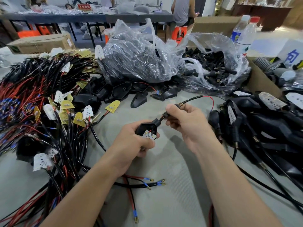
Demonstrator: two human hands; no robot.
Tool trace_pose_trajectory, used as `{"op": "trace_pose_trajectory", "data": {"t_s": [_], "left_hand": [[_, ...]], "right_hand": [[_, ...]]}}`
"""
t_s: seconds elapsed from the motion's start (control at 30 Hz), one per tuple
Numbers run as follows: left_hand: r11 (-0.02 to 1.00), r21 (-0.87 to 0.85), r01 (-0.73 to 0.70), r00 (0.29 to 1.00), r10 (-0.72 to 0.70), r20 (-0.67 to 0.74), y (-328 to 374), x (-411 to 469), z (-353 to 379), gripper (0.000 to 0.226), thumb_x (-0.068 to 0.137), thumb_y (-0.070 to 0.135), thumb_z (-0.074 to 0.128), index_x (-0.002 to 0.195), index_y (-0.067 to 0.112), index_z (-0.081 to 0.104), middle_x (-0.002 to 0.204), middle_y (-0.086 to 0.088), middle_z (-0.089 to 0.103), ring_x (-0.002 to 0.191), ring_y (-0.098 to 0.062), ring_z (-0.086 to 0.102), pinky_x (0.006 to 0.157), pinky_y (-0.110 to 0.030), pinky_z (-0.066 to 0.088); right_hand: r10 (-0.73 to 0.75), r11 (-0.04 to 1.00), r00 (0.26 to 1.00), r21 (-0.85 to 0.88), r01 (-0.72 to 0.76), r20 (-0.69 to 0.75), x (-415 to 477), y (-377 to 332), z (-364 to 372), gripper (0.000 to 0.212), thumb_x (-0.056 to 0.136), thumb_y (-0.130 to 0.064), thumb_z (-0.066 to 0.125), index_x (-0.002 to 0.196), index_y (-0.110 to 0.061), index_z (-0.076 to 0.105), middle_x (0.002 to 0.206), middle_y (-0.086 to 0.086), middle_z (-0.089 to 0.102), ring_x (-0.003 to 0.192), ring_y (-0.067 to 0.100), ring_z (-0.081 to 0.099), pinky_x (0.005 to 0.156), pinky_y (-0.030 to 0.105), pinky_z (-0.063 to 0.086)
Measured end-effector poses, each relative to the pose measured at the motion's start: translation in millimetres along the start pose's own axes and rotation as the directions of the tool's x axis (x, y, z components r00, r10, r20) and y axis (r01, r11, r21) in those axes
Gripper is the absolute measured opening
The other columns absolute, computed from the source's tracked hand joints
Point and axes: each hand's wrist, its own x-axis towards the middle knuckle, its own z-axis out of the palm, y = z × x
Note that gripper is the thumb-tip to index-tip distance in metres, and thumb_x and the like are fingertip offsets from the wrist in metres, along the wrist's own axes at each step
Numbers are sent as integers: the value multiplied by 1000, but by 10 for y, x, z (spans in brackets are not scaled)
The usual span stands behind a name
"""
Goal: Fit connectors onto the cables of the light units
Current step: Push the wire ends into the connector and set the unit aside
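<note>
table (164,163): a bare grey patch lies just below both grips; work over it so a dropped part stays in reach
heap of wired boards (37,99): well out to the left of the left grip; best left alone until this unit is done
bag (213,66): holds loose black plugs, beyond the right grip
left hand (136,145): grip clamped round the light unit
right hand (185,122): grip clamped on the connector, fingers curled round it
light unit (145,127): inside the left grip, neck aimed up at the right grip; hold it still, thumb off the white board
cable (191,99): leaves above the right grip; keep it in line with the neck, no kink
connector (164,114): at the right fingertips, just short of the neck and seemingly not seated; push it home squarely
</note>
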Motion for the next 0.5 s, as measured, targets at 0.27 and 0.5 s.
{"op": "trace_pose_trajectory", "data": {"t_s": [0.27,0.5], "left_hand": [[1000,3,17,999,-18,30,-13,-15,40,48,61,-1,67,97,28,78,87,-3,71,52,-12,44,42,-21,31],[999,-32,-9,995,12,97,25,-31,9,48,66,-1,65,104,25,77,91,-3,70,52,-11,43,43,-22,31]], "right_hand": [[-77,968,995,-245,58,-67,-13,51,61,46,58,-60,82,64,-22,57,52,-8,46,45,9,36,58,29,30],[-72,963,996,-264,55,-53,22,60,13,47,63,-60,82,47,-26,53,55,-9,42,42,5,31,57,28,26]]}}
